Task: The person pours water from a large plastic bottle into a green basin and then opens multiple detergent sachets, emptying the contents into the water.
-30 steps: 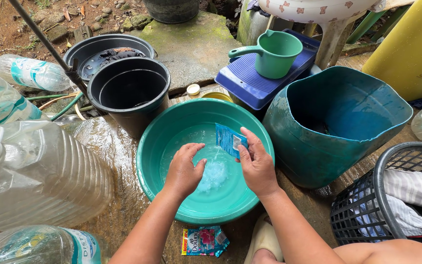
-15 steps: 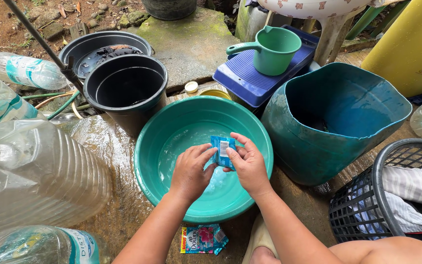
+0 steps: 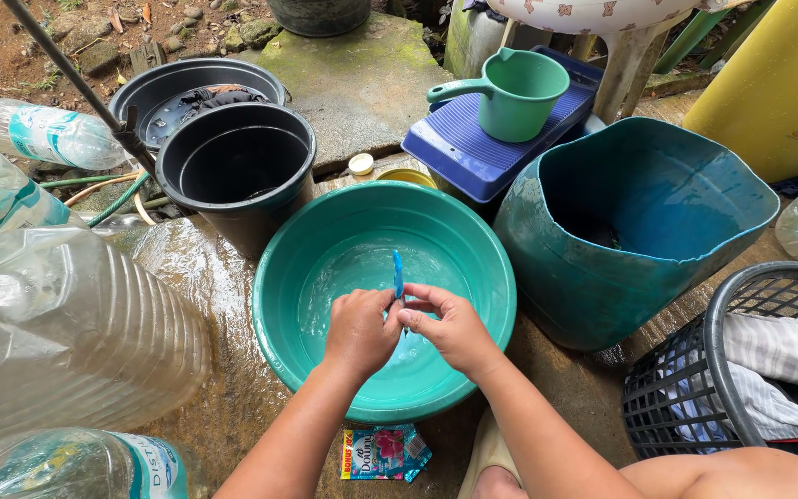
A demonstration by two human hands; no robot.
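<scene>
A small blue sachet (image 3: 398,273) stands edge-on between my two hands, over a green basin (image 3: 299,242) that holds a little water. My left hand (image 3: 359,330) and my right hand (image 3: 447,325) both pinch the sachet's lower end, fingertips touching. Both hands hover above the basin's near half. Another sachet, pink and blue (image 3: 383,453), lies on the wet ground just in front of the basin.
Two black buckets (image 3: 233,162) stand at the back left, a large teal tub (image 3: 634,222) to the right. A green dipper (image 3: 514,91) rests on a blue washboard (image 3: 473,148). Big clear water bottles (image 3: 66,333) lie left; a black laundry basket (image 3: 695,388) with clothes sits right.
The sachet went from hanging in my right hand alone to being held by both hands. It has turned edge-on, and both hands have drawn closer to me.
</scene>
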